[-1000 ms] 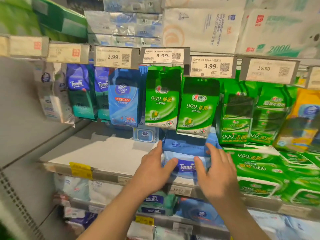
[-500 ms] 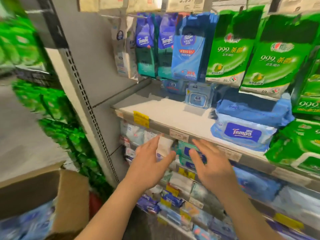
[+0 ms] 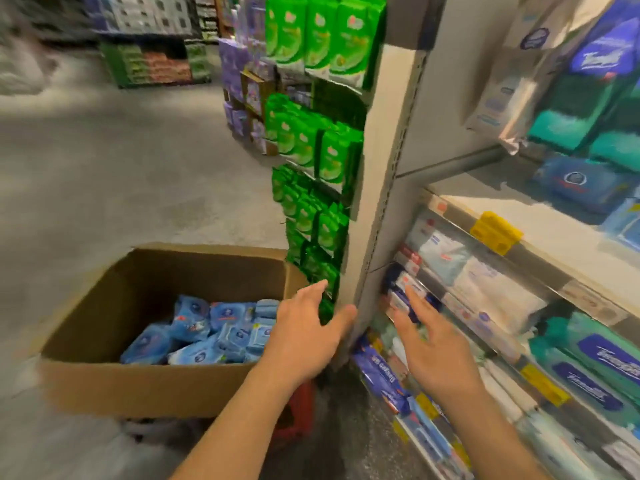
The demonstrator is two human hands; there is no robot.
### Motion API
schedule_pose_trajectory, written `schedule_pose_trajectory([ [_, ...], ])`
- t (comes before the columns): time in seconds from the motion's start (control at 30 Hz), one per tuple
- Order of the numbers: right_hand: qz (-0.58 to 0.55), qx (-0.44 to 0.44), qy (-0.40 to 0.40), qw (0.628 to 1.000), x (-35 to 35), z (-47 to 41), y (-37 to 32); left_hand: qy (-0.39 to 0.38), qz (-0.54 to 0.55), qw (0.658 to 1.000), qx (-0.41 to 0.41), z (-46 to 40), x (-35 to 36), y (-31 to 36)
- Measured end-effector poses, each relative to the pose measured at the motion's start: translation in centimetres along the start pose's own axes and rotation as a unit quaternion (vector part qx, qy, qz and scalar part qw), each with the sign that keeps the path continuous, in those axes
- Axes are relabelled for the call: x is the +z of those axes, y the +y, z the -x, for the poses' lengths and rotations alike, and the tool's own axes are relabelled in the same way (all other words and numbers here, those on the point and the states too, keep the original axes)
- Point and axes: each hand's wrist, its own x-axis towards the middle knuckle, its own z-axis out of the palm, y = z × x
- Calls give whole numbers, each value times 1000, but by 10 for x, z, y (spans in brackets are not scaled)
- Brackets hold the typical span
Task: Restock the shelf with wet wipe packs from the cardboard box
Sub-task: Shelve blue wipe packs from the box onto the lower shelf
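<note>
blue wet wipe packs [image 3: 207, 332], heaped in cardboard box [image 3: 145, 386]

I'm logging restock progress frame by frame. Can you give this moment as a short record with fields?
left hand: open, empty, over the box's near right corner
right hand: open, empty, in front of the lower shelves
cardboard box: open, on the floor left of the shelving
wet wipe packs: blue, heaped in the box
shelf: mostly bare white board

Grey shop floor [image 3: 121, 174] carries a cardboard box [image 3: 145, 386] – open; pale shelf [image 3: 554, 233] holds blue wipe pks [image 3: 578, 185] at rear.
</note>
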Motion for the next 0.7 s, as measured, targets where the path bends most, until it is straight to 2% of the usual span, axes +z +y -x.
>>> schedule_pose_trajectory([
  [0.13,25,-32,-64,997,78,-1,-62,36,38,997,-60,12,-72,-82],
  [0.33,23,-69,-115,991,166,-2,-124,96,76,984,-131,21,-146,-177],
  [0.53,49,-88,-160,982,217,-19,-151,111,98,973,-175,8,-181,-227],
  [0.7,37,-56,-214,975,251,-56,-157,127,133,957,-224,-14,-197,-249],
])
